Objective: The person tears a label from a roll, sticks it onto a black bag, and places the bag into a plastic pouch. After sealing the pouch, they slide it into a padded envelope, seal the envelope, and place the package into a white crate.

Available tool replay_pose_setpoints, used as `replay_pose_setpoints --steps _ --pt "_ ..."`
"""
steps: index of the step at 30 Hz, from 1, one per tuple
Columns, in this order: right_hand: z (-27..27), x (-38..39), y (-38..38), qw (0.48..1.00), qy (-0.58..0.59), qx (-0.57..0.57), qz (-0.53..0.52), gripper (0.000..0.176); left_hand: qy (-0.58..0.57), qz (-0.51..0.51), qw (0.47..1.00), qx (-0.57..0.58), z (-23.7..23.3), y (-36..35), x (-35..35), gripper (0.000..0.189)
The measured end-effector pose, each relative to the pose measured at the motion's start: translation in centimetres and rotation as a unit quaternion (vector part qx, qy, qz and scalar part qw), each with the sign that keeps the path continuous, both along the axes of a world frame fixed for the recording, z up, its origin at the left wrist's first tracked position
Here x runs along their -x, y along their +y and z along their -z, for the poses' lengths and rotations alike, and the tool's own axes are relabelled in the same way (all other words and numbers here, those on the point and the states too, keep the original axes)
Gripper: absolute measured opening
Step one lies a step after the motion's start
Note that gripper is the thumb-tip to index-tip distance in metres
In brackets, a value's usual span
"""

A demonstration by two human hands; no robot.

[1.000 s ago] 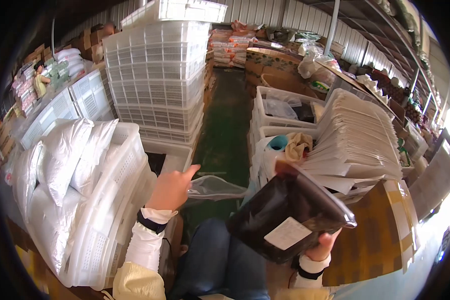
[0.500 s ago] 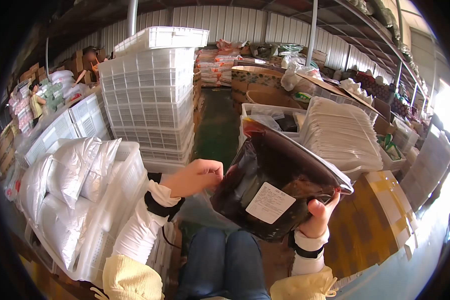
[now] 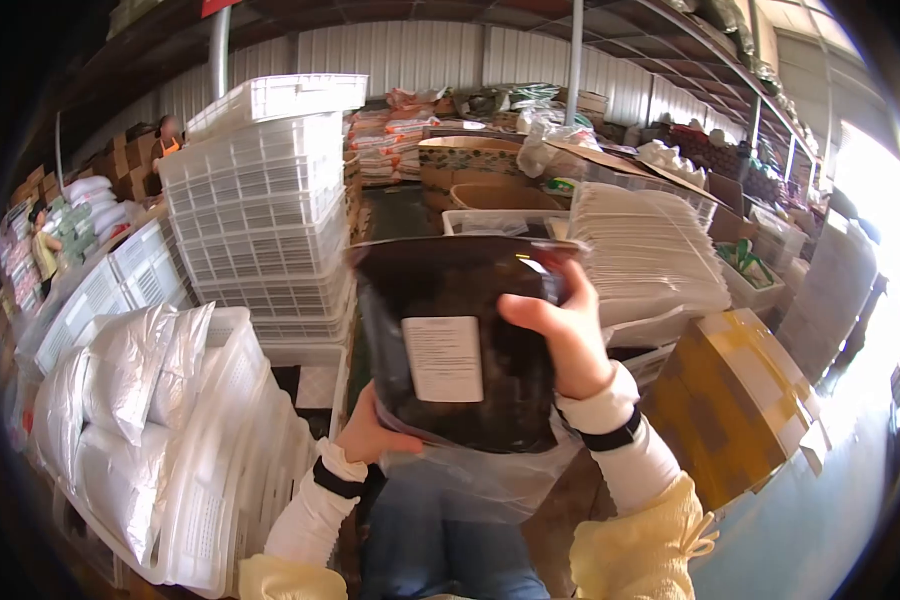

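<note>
A dark brown plastic pouch (image 3: 515,370) with a white printed label (image 3: 443,360) is held up in front of me, over my lap. My right hand (image 3: 570,330) grips its upper right side, the thumb lying across the front. At the lower left corner my left hand (image 3: 372,432) closes on the pouch, thumb forward and fingers partly hidden behind it. Clear plastic film (image 3: 500,485) hangs beneath the pouch, close to the left thumb and over my knees.
Silvery filled bags (image 3: 130,375) lie in a white crate (image 3: 205,480) at left. Behind it rises a tall stack of white crates (image 3: 255,215). Flat white sheets (image 3: 645,250) are piled at right, above a taped cardboard box (image 3: 725,405). Two people (image 3: 45,250) are far left.
The pouch has turned upright, its label now facing me squarely. My right hand went from its lower right to its upper right; my left hand moved down to its lower left corner.
</note>
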State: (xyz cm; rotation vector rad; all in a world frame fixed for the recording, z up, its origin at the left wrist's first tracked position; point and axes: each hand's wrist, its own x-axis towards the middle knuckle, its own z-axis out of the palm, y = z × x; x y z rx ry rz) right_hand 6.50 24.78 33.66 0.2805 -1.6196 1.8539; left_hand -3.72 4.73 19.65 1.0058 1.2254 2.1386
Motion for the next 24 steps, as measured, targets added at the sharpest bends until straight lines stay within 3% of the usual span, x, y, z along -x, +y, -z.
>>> replay_pose_setpoints --steps 5,7,10,12,14,16,20,21,24 --pt "-2.0 3.1 -1.6 0.972 -0.002 -0.214 -0.098 0.051 -0.087 -0.042 0.985 -0.143 5.2 0.1 1.2 0.095" --pt "-2.4 3.5 -0.8 0.944 -0.062 -0.273 -0.177 0.065 -0.117 -0.068 0.976 -0.169 5.6 -0.1 0.4 0.095" --pt "-1.3 -1.4 1.4 0.942 -0.171 -0.152 -0.245 0.075 -0.177 -0.093 0.958 -0.207 5.1 -0.4 -1.7 0.092" --pt "2.1 -3.0 4.9 0.897 -0.129 -0.33 -0.264 0.076 -0.181 -0.101 0.959 -0.192 7.2 -0.9 -0.7 0.091" --pt "3.6 -5.4 3.8 0.895 -0.188 -0.35 -0.202 0.068 -0.155 -0.082 0.966 -0.189 7.0 -1.0 -0.1 0.09" --pt "6.5 -4.8 3.1 0.912 -0.225 -0.285 -0.194 0.059 -0.133 -0.078 0.969 -0.191 6.7 -0.8 -0.2 0.088" --pt "10.9 -1.8 1.7 0.956 -0.147 -0.227 -0.115 0.044 -0.078 -0.092 0.979 -0.163 6.6 -1.2 -0.2 0.085" --pt "11.3 -1.6 2.2 0.943 -0.211 -0.221 -0.133 0.043 -0.06 -0.092 0.983 -0.144 6.6 -1.4 -0.1 0.085" --pt "12.1 -0.8 1.9 0.942 -0.215 -0.174 -0.188 0.053 -0.026 -0.119 0.989 -0.085 6.1 -1.9 0.0 0.087"
